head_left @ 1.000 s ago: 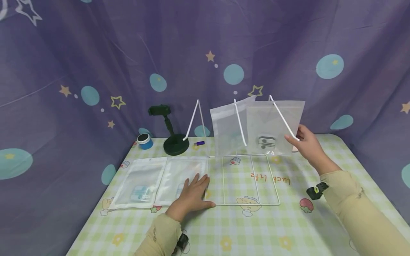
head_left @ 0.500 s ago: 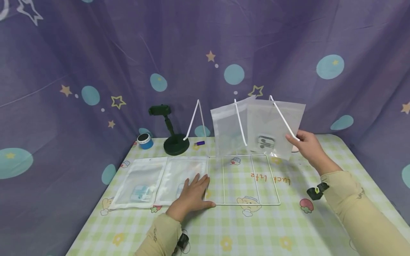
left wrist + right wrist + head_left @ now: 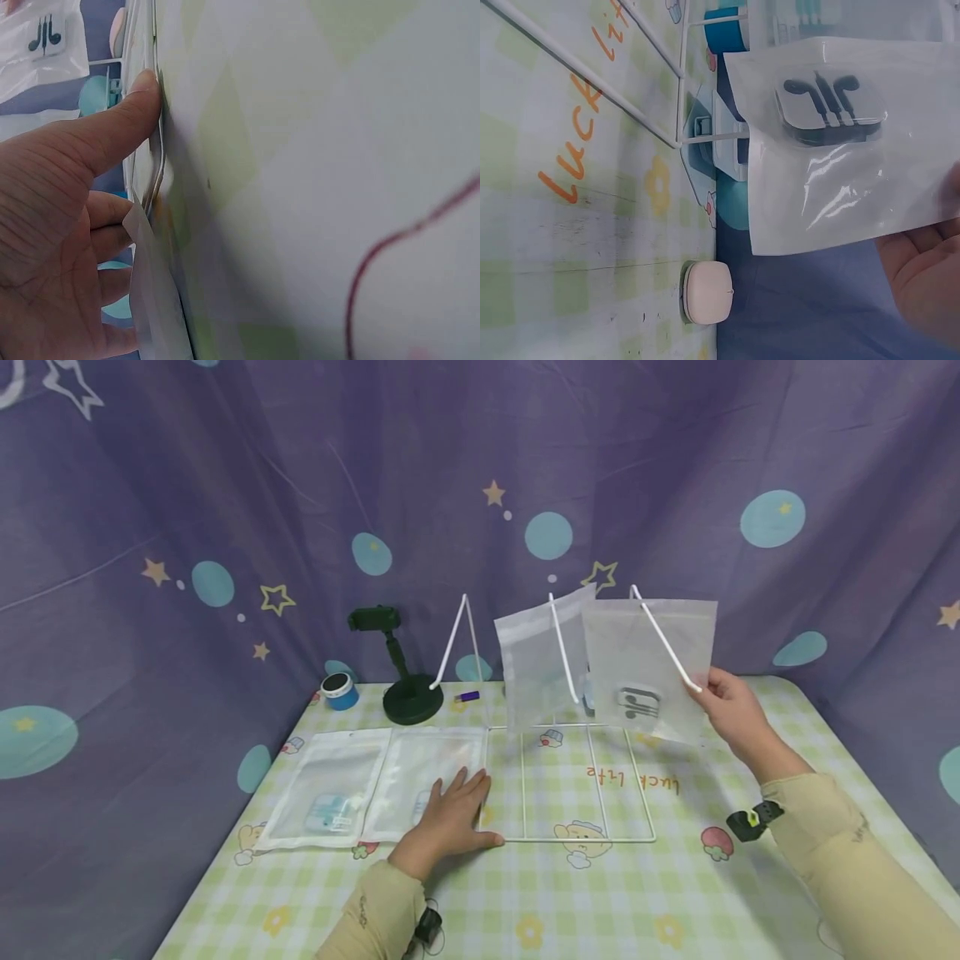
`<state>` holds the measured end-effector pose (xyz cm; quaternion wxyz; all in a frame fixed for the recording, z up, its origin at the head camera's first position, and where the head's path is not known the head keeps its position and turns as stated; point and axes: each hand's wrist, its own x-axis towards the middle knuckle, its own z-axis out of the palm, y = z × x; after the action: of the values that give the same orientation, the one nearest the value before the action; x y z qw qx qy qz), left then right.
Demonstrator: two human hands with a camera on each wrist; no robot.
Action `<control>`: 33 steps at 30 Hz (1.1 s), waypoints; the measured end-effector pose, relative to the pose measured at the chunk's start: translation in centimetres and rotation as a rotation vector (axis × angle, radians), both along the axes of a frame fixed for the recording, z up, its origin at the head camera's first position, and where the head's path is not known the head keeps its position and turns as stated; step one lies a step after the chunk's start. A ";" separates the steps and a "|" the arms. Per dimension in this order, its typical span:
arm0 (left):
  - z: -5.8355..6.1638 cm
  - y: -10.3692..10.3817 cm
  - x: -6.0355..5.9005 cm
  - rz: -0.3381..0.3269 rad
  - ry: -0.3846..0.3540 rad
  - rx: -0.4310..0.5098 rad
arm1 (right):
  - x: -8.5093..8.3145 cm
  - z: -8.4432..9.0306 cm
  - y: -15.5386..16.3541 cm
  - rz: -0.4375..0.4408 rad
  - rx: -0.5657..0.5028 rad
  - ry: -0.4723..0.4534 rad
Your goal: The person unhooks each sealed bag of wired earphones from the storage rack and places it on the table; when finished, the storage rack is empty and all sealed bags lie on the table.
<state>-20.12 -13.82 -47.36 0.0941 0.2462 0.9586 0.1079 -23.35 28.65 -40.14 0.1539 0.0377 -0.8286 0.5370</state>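
My right hand (image 3: 738, 714) holds the right edge of a frosted zip bag (image 3: 675, 647), close to the tip of the right white hook. Inside that bag is a flat case of earphones (image 3: 832, 109). The bag hangs from the hook of a white wire display rack (image 3: 637, 781). Another frosted bag (image 3: 536, 660) hangs slanted on the middle hook, while the left hook (image 3: 450, 643) carries nothing. With fingers spread, my left hand (image 3: 450, 822) rests over the rack base's left side and the edge of a lying zip bag (image 3: 431, 752). Its thumb touches the wire.
A second zip bag (image 3: 330, 777) with a light-blue item lies at the left. Behind stand a blue jar (image 3: 341, 693), a black phone stand (image 3: 412, 697) and a small purple object (image 3: 467, 696). A pale rounded case (image 3: 709, 292) sits beyond the rack, near the purple curtain (image 3: 847, 568).
My right hand has moved slightly right and down, drawing the earphone bag to the right along with it. The left hand has stayed in place on the rack base.
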 end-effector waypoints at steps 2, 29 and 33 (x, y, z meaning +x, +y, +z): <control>0.0 0.0 0.0 0.001 -0.001 -0.002 | 0.3 -0.1 0.1 0.004 -0.002 0.008; -0.1 0.1 -0.1 -0.004 0.006 0.017 | 8.1 0.1 0.7 0.117 0.029 0.042; -0.2 -0.1 -0.1 -0.004 0.011 0.024 | 9.3 0.2 1.0 0.115 0.065 0.069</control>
<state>-20.26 -13.93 -47.59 0.0863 0.2498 0.9572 0.1178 -14.06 29.62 -39.96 0.1497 0.1086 -0.8361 0.5164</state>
